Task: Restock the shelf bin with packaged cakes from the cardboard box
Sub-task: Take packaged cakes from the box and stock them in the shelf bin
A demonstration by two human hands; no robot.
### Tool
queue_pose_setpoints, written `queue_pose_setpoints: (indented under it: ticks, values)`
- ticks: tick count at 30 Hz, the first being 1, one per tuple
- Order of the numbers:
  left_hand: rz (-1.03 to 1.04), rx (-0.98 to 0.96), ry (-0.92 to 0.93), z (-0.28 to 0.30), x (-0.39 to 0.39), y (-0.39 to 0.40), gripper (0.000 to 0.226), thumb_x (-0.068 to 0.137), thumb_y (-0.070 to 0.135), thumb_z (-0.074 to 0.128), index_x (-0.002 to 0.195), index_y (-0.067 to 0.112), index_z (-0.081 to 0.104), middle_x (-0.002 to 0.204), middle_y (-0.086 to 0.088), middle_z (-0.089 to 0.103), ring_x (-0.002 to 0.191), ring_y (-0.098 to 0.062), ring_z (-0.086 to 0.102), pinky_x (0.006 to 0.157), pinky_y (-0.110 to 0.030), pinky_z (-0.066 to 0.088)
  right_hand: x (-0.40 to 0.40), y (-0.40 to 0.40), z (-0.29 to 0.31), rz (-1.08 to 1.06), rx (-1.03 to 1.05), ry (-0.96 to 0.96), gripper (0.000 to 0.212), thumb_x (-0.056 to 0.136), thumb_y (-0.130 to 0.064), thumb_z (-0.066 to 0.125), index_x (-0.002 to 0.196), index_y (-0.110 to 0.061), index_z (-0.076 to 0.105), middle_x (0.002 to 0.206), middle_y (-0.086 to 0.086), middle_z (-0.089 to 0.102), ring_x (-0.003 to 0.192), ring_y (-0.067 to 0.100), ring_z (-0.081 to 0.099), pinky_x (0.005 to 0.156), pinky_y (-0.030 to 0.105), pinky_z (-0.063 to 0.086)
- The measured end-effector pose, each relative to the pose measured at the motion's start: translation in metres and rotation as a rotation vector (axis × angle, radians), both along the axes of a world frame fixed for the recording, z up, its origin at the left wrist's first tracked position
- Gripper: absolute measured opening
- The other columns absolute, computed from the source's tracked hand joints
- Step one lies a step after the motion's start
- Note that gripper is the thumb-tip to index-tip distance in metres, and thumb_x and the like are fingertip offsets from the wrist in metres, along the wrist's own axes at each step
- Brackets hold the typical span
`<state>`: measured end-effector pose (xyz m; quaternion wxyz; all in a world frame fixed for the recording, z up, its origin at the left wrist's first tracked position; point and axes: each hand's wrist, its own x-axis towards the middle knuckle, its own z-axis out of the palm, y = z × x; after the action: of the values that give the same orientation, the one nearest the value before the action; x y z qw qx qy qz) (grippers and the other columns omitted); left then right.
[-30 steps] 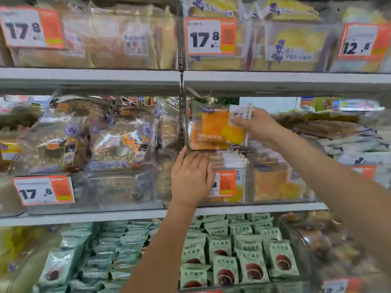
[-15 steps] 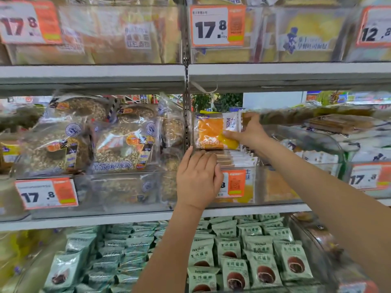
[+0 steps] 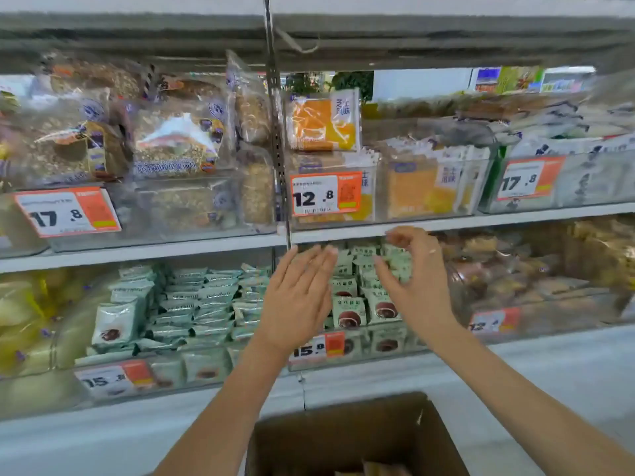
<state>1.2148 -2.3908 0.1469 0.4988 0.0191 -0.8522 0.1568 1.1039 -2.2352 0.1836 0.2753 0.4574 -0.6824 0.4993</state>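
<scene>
Both hands are now empty: left hand (image 3: 298, 297) flat, right hand (image 3: 414, 280) loosely curled, withdrawn from the orange plastic-wrapped cake (image 3: 323, 121) left atop the clear shelf bin (image 3: 426, 187); brown cardboard box (image 3: 354, 438) next

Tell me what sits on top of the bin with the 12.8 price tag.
One orange packaged cake stands upright on the row of packs filling the clear bin. Whatever lies behind it is hidden.

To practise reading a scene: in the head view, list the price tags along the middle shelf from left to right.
17.8 tag → 12.8 tag, on the bin under the orange packaged cake → second 17.8 tag.
</scene>
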Motion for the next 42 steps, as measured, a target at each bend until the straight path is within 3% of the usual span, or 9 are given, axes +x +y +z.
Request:
queue_pose_setpoints:
  ticks: [2, 6, 12, 18, 22, 25, 29, 37, 42]
  values:
    - [-0.030, 0.044, -0.130, -0.048, 0.012, 0.014, 0.043, 0.097, 0.021, 0.032, 0.125, 0.002, 0.060, 0.122, -0.010, 0.064, 0.116, -0.025, 0.054, 0.105, -0.043, 0.037, 0.016, 0.010, -0.046, 0.008, 0.135, -0.012, 0.022, 0.086, -0.017, 0.067, 0.104, -0.011, 0.056, 0.098, -0.009, 0.048, 0.091, 0.008, 0.046, 0.081, 0.010, 0.034]
    - [0.005, 0.254, -0.399, -0.130, 0.036, 0.043, 0.041, 0.088, 0.024, 0.040, 0.116, 0.007, 0.064, 0.111, -0.008, 0.067, 0.107, -0.024, 0.055, 0.086, -0.035, 0.049, 0.039, 0.028, -0.129, 0.067, 0.446, -0.057, 0.006, 0.088, -0.021, 0.058, 0.085, -0.017, 0.054, 0.080, -0.005, 0.054, 0.079, 0.014, 0.050, 0.070, 0.029, 0.041]
    - [0.400, 0.765, -1.017, -0.226, 0.077, 0.077, 0.036, 0.096, 0.023, 0.042, 0.131, 0.015, 0.042, 0.126, -0.007, 0.054, 0.117, -0.026, 0.048, 0.089, -0.038, 0.043, 0.065, 0.049, -0.243, 0.133, 0.972, -0.328, 0.011, 0.089, -0.030, 0.058, 0.097, -0.025, 0.053, 0.098, -0.008, 0.060, 0.098, 0.017, 0.054, 0.083, 0.038, 0.046]
    - [0.531, 1.269, -1.271, -0.313, 0.125, 0.087, 0.031, 0.096, 0.022, 0.044, 0.125, 0.012, 0.046, 0.125, -0.013, 0.053, 0.114, -0.031, 0.053, 0.091, -0.039, 0.046, 0.089, 0.039, -0.327, 0.283, 1.618, -0.608, 0.025, 0.092, -0.024, 0.057, 0.115, -0.015, 0.054, 0.118, 0.007, 0.058, 0.104, 0.025, 0.057, 0.083, 0.037, 0.049]
    - [0.594, 1.601, -1.154, -0.340, 0.139, 0.096, 0.045, 0.093, 0.021, 0.052, 0.133, 0.005, 0.039, 0.133, -0.017, 0.047, 0.121, -0.033, 0.048, 0.102, -0.041, 0.041, 0.126, 0.023, -0.371, 0.341, 1.896, -0.584, 0.017, 0.090, -0.031, 0.058, 0.090, -0.014, 0.057, 0.087, 0.006, 0.056, 0.075, 0.020, 0.053, 0.065, 0.029, 0.044]
    - [0.647, 1.757, -1.003, -0.349, 0.147, 0.102, 0.054, 0.092, 0.020, 0.055, 0.138, 0.002, 0.033, 0.139, -0.018, 0.040, 0.127, -0.034, 0.042, 0.107, -0.042, 0.036, 0.161, 0.008, -0.399, 0.378, 1.914, -0.698, 0.013, 0.094, -0.022, 0.049, 0.098, -0.012, 0.057, 0.096, 0.011, 0.057, 0.081, 0.024, 0.053, 0.071, 0.031, 0.045]
    - [0.699, 1.840, -0.915, -0.356, 0.151, 0.111, 0.059, 0.095, 0.029, 0.053, 0.141, 0.003, 0.028, 0.143, -0.019, 0.035, 0.131, -0.035, 0.039, 0.108, -0.041, 0.034, 0.196, -0.004, -0.418, 0.313, 1.726, -0.834, 0.033, 0.099, -0.016, 0.041, 0.130, -0.005, 0.047, 0.131, 0.016, 0.052, 0.120, 0.031, 0.051, 0.101, 0.036, 0.041]
    - [0.794, 1.874, -0.839, -0.361, 0.150, 0.117, 0.053, 0.094, 0.019, 0.050, 0.140, 0.003, 0.030, 0.141, -0.018, 0.037, 0.128, -0.036, 0.041, 0.104, -0.042, 0.038, 0.201, 0.005, -0.434, 0.248, 1.618, -1.036, 0.021, 0.098, -0.013, 0.042, 0.095, -0.004, 0.061, 0.099, 0.014, 0.064, 0.103, 0.032, 0.060, 0.073, 0.031, 0.043]
    - [0.776, 2.117, -0.630, -0.363, 0.154, 0.116, 0.060, 0.091, 0.024, 0.054, 0.142, 0.001, 0.032, 0.142, -0.019, 0.041, 0.130, -0.035, 0.041, 0.107, -0.042, 0.036, 0.159, 0.018, -0.390, 0.330, 1.095, -1.384, 0.022, 0.097, -0.015, 0.047, 0.076, -0.017, 0.046, 0.077, 0.001, 0.046, 0.068, 0.012, 0.051, 0.061, 0.028, 0.055]
